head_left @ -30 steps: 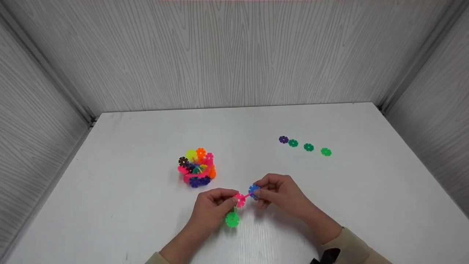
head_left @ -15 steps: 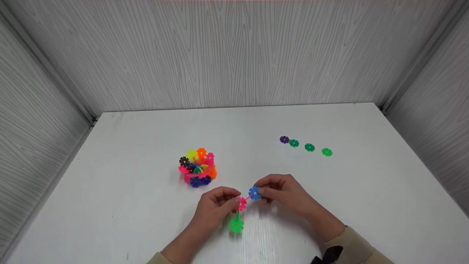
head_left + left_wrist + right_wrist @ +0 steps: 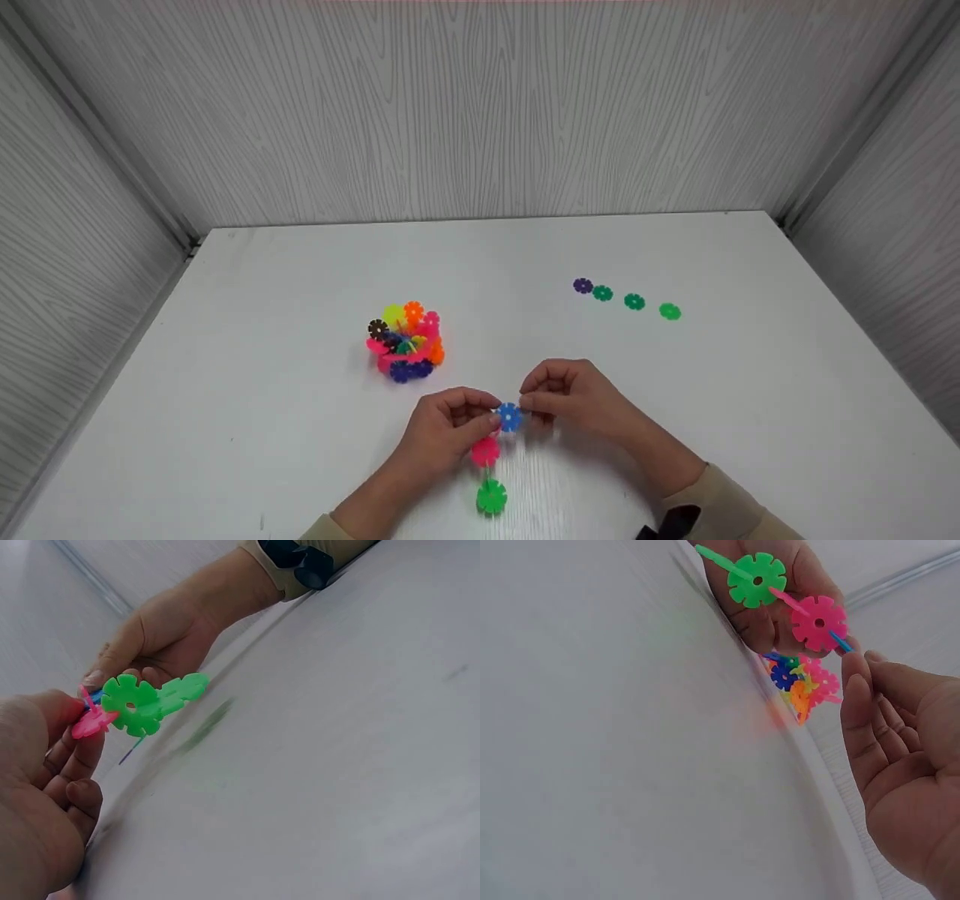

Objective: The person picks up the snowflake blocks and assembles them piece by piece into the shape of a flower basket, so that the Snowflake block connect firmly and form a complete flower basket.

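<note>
A short chain of slotted snowflake discs hangs between the hands in the head view: a blue disc (image 3: 509, 417) on top, a pink disc (image 3: 485, 452) below it and a green disc (image 3: 492, 496) lowest. The right wrist view shows further green and pink discs edge-on, slotted between them. My left hand (image 3: 454, 427) pinches the blue disc at its left side with thumb and forefinger. At the opposite edge, my right hand (image 3: 574, 394) has its thumb and forefinger tips together on the blue disc's rim, the other fingers curled.
A colourful cluster of joined snowflake discs (image 3: 405, 346) sits on the white table (image 3: 262, 337), beyond the left hand. Toward the back right lie a loose purple disc (image 3: 583, 286) and several green discs (image 3: 634, 301) in a row. Grey wood-grained panels (image 3: 480, 112) enclose the table.
The left hand's pinch has passed from the pink disc to the blue one. The blue disc has moved down and left, and the pink and green discs hang lower, toward the front.
</note>
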A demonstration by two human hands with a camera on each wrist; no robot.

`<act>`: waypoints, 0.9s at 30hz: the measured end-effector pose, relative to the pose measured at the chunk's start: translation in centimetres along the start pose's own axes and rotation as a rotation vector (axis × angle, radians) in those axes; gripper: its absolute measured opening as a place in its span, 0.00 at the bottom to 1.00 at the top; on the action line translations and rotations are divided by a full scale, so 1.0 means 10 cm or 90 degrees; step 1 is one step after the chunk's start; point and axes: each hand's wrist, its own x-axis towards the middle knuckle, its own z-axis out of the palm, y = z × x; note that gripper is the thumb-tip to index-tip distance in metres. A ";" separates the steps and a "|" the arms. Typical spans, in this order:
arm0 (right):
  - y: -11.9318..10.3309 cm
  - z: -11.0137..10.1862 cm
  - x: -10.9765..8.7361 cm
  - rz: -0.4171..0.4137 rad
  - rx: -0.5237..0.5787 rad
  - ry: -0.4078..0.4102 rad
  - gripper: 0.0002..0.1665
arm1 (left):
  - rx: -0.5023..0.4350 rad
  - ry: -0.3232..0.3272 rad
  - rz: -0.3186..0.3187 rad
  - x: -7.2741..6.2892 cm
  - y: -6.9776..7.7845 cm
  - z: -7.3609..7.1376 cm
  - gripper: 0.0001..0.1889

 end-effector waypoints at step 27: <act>0.54 -1.79 -0.28 0.112 -0.286 0.410 0.30 | 0.012 0.073 -0.058 0.02 0.03 0.00 0.12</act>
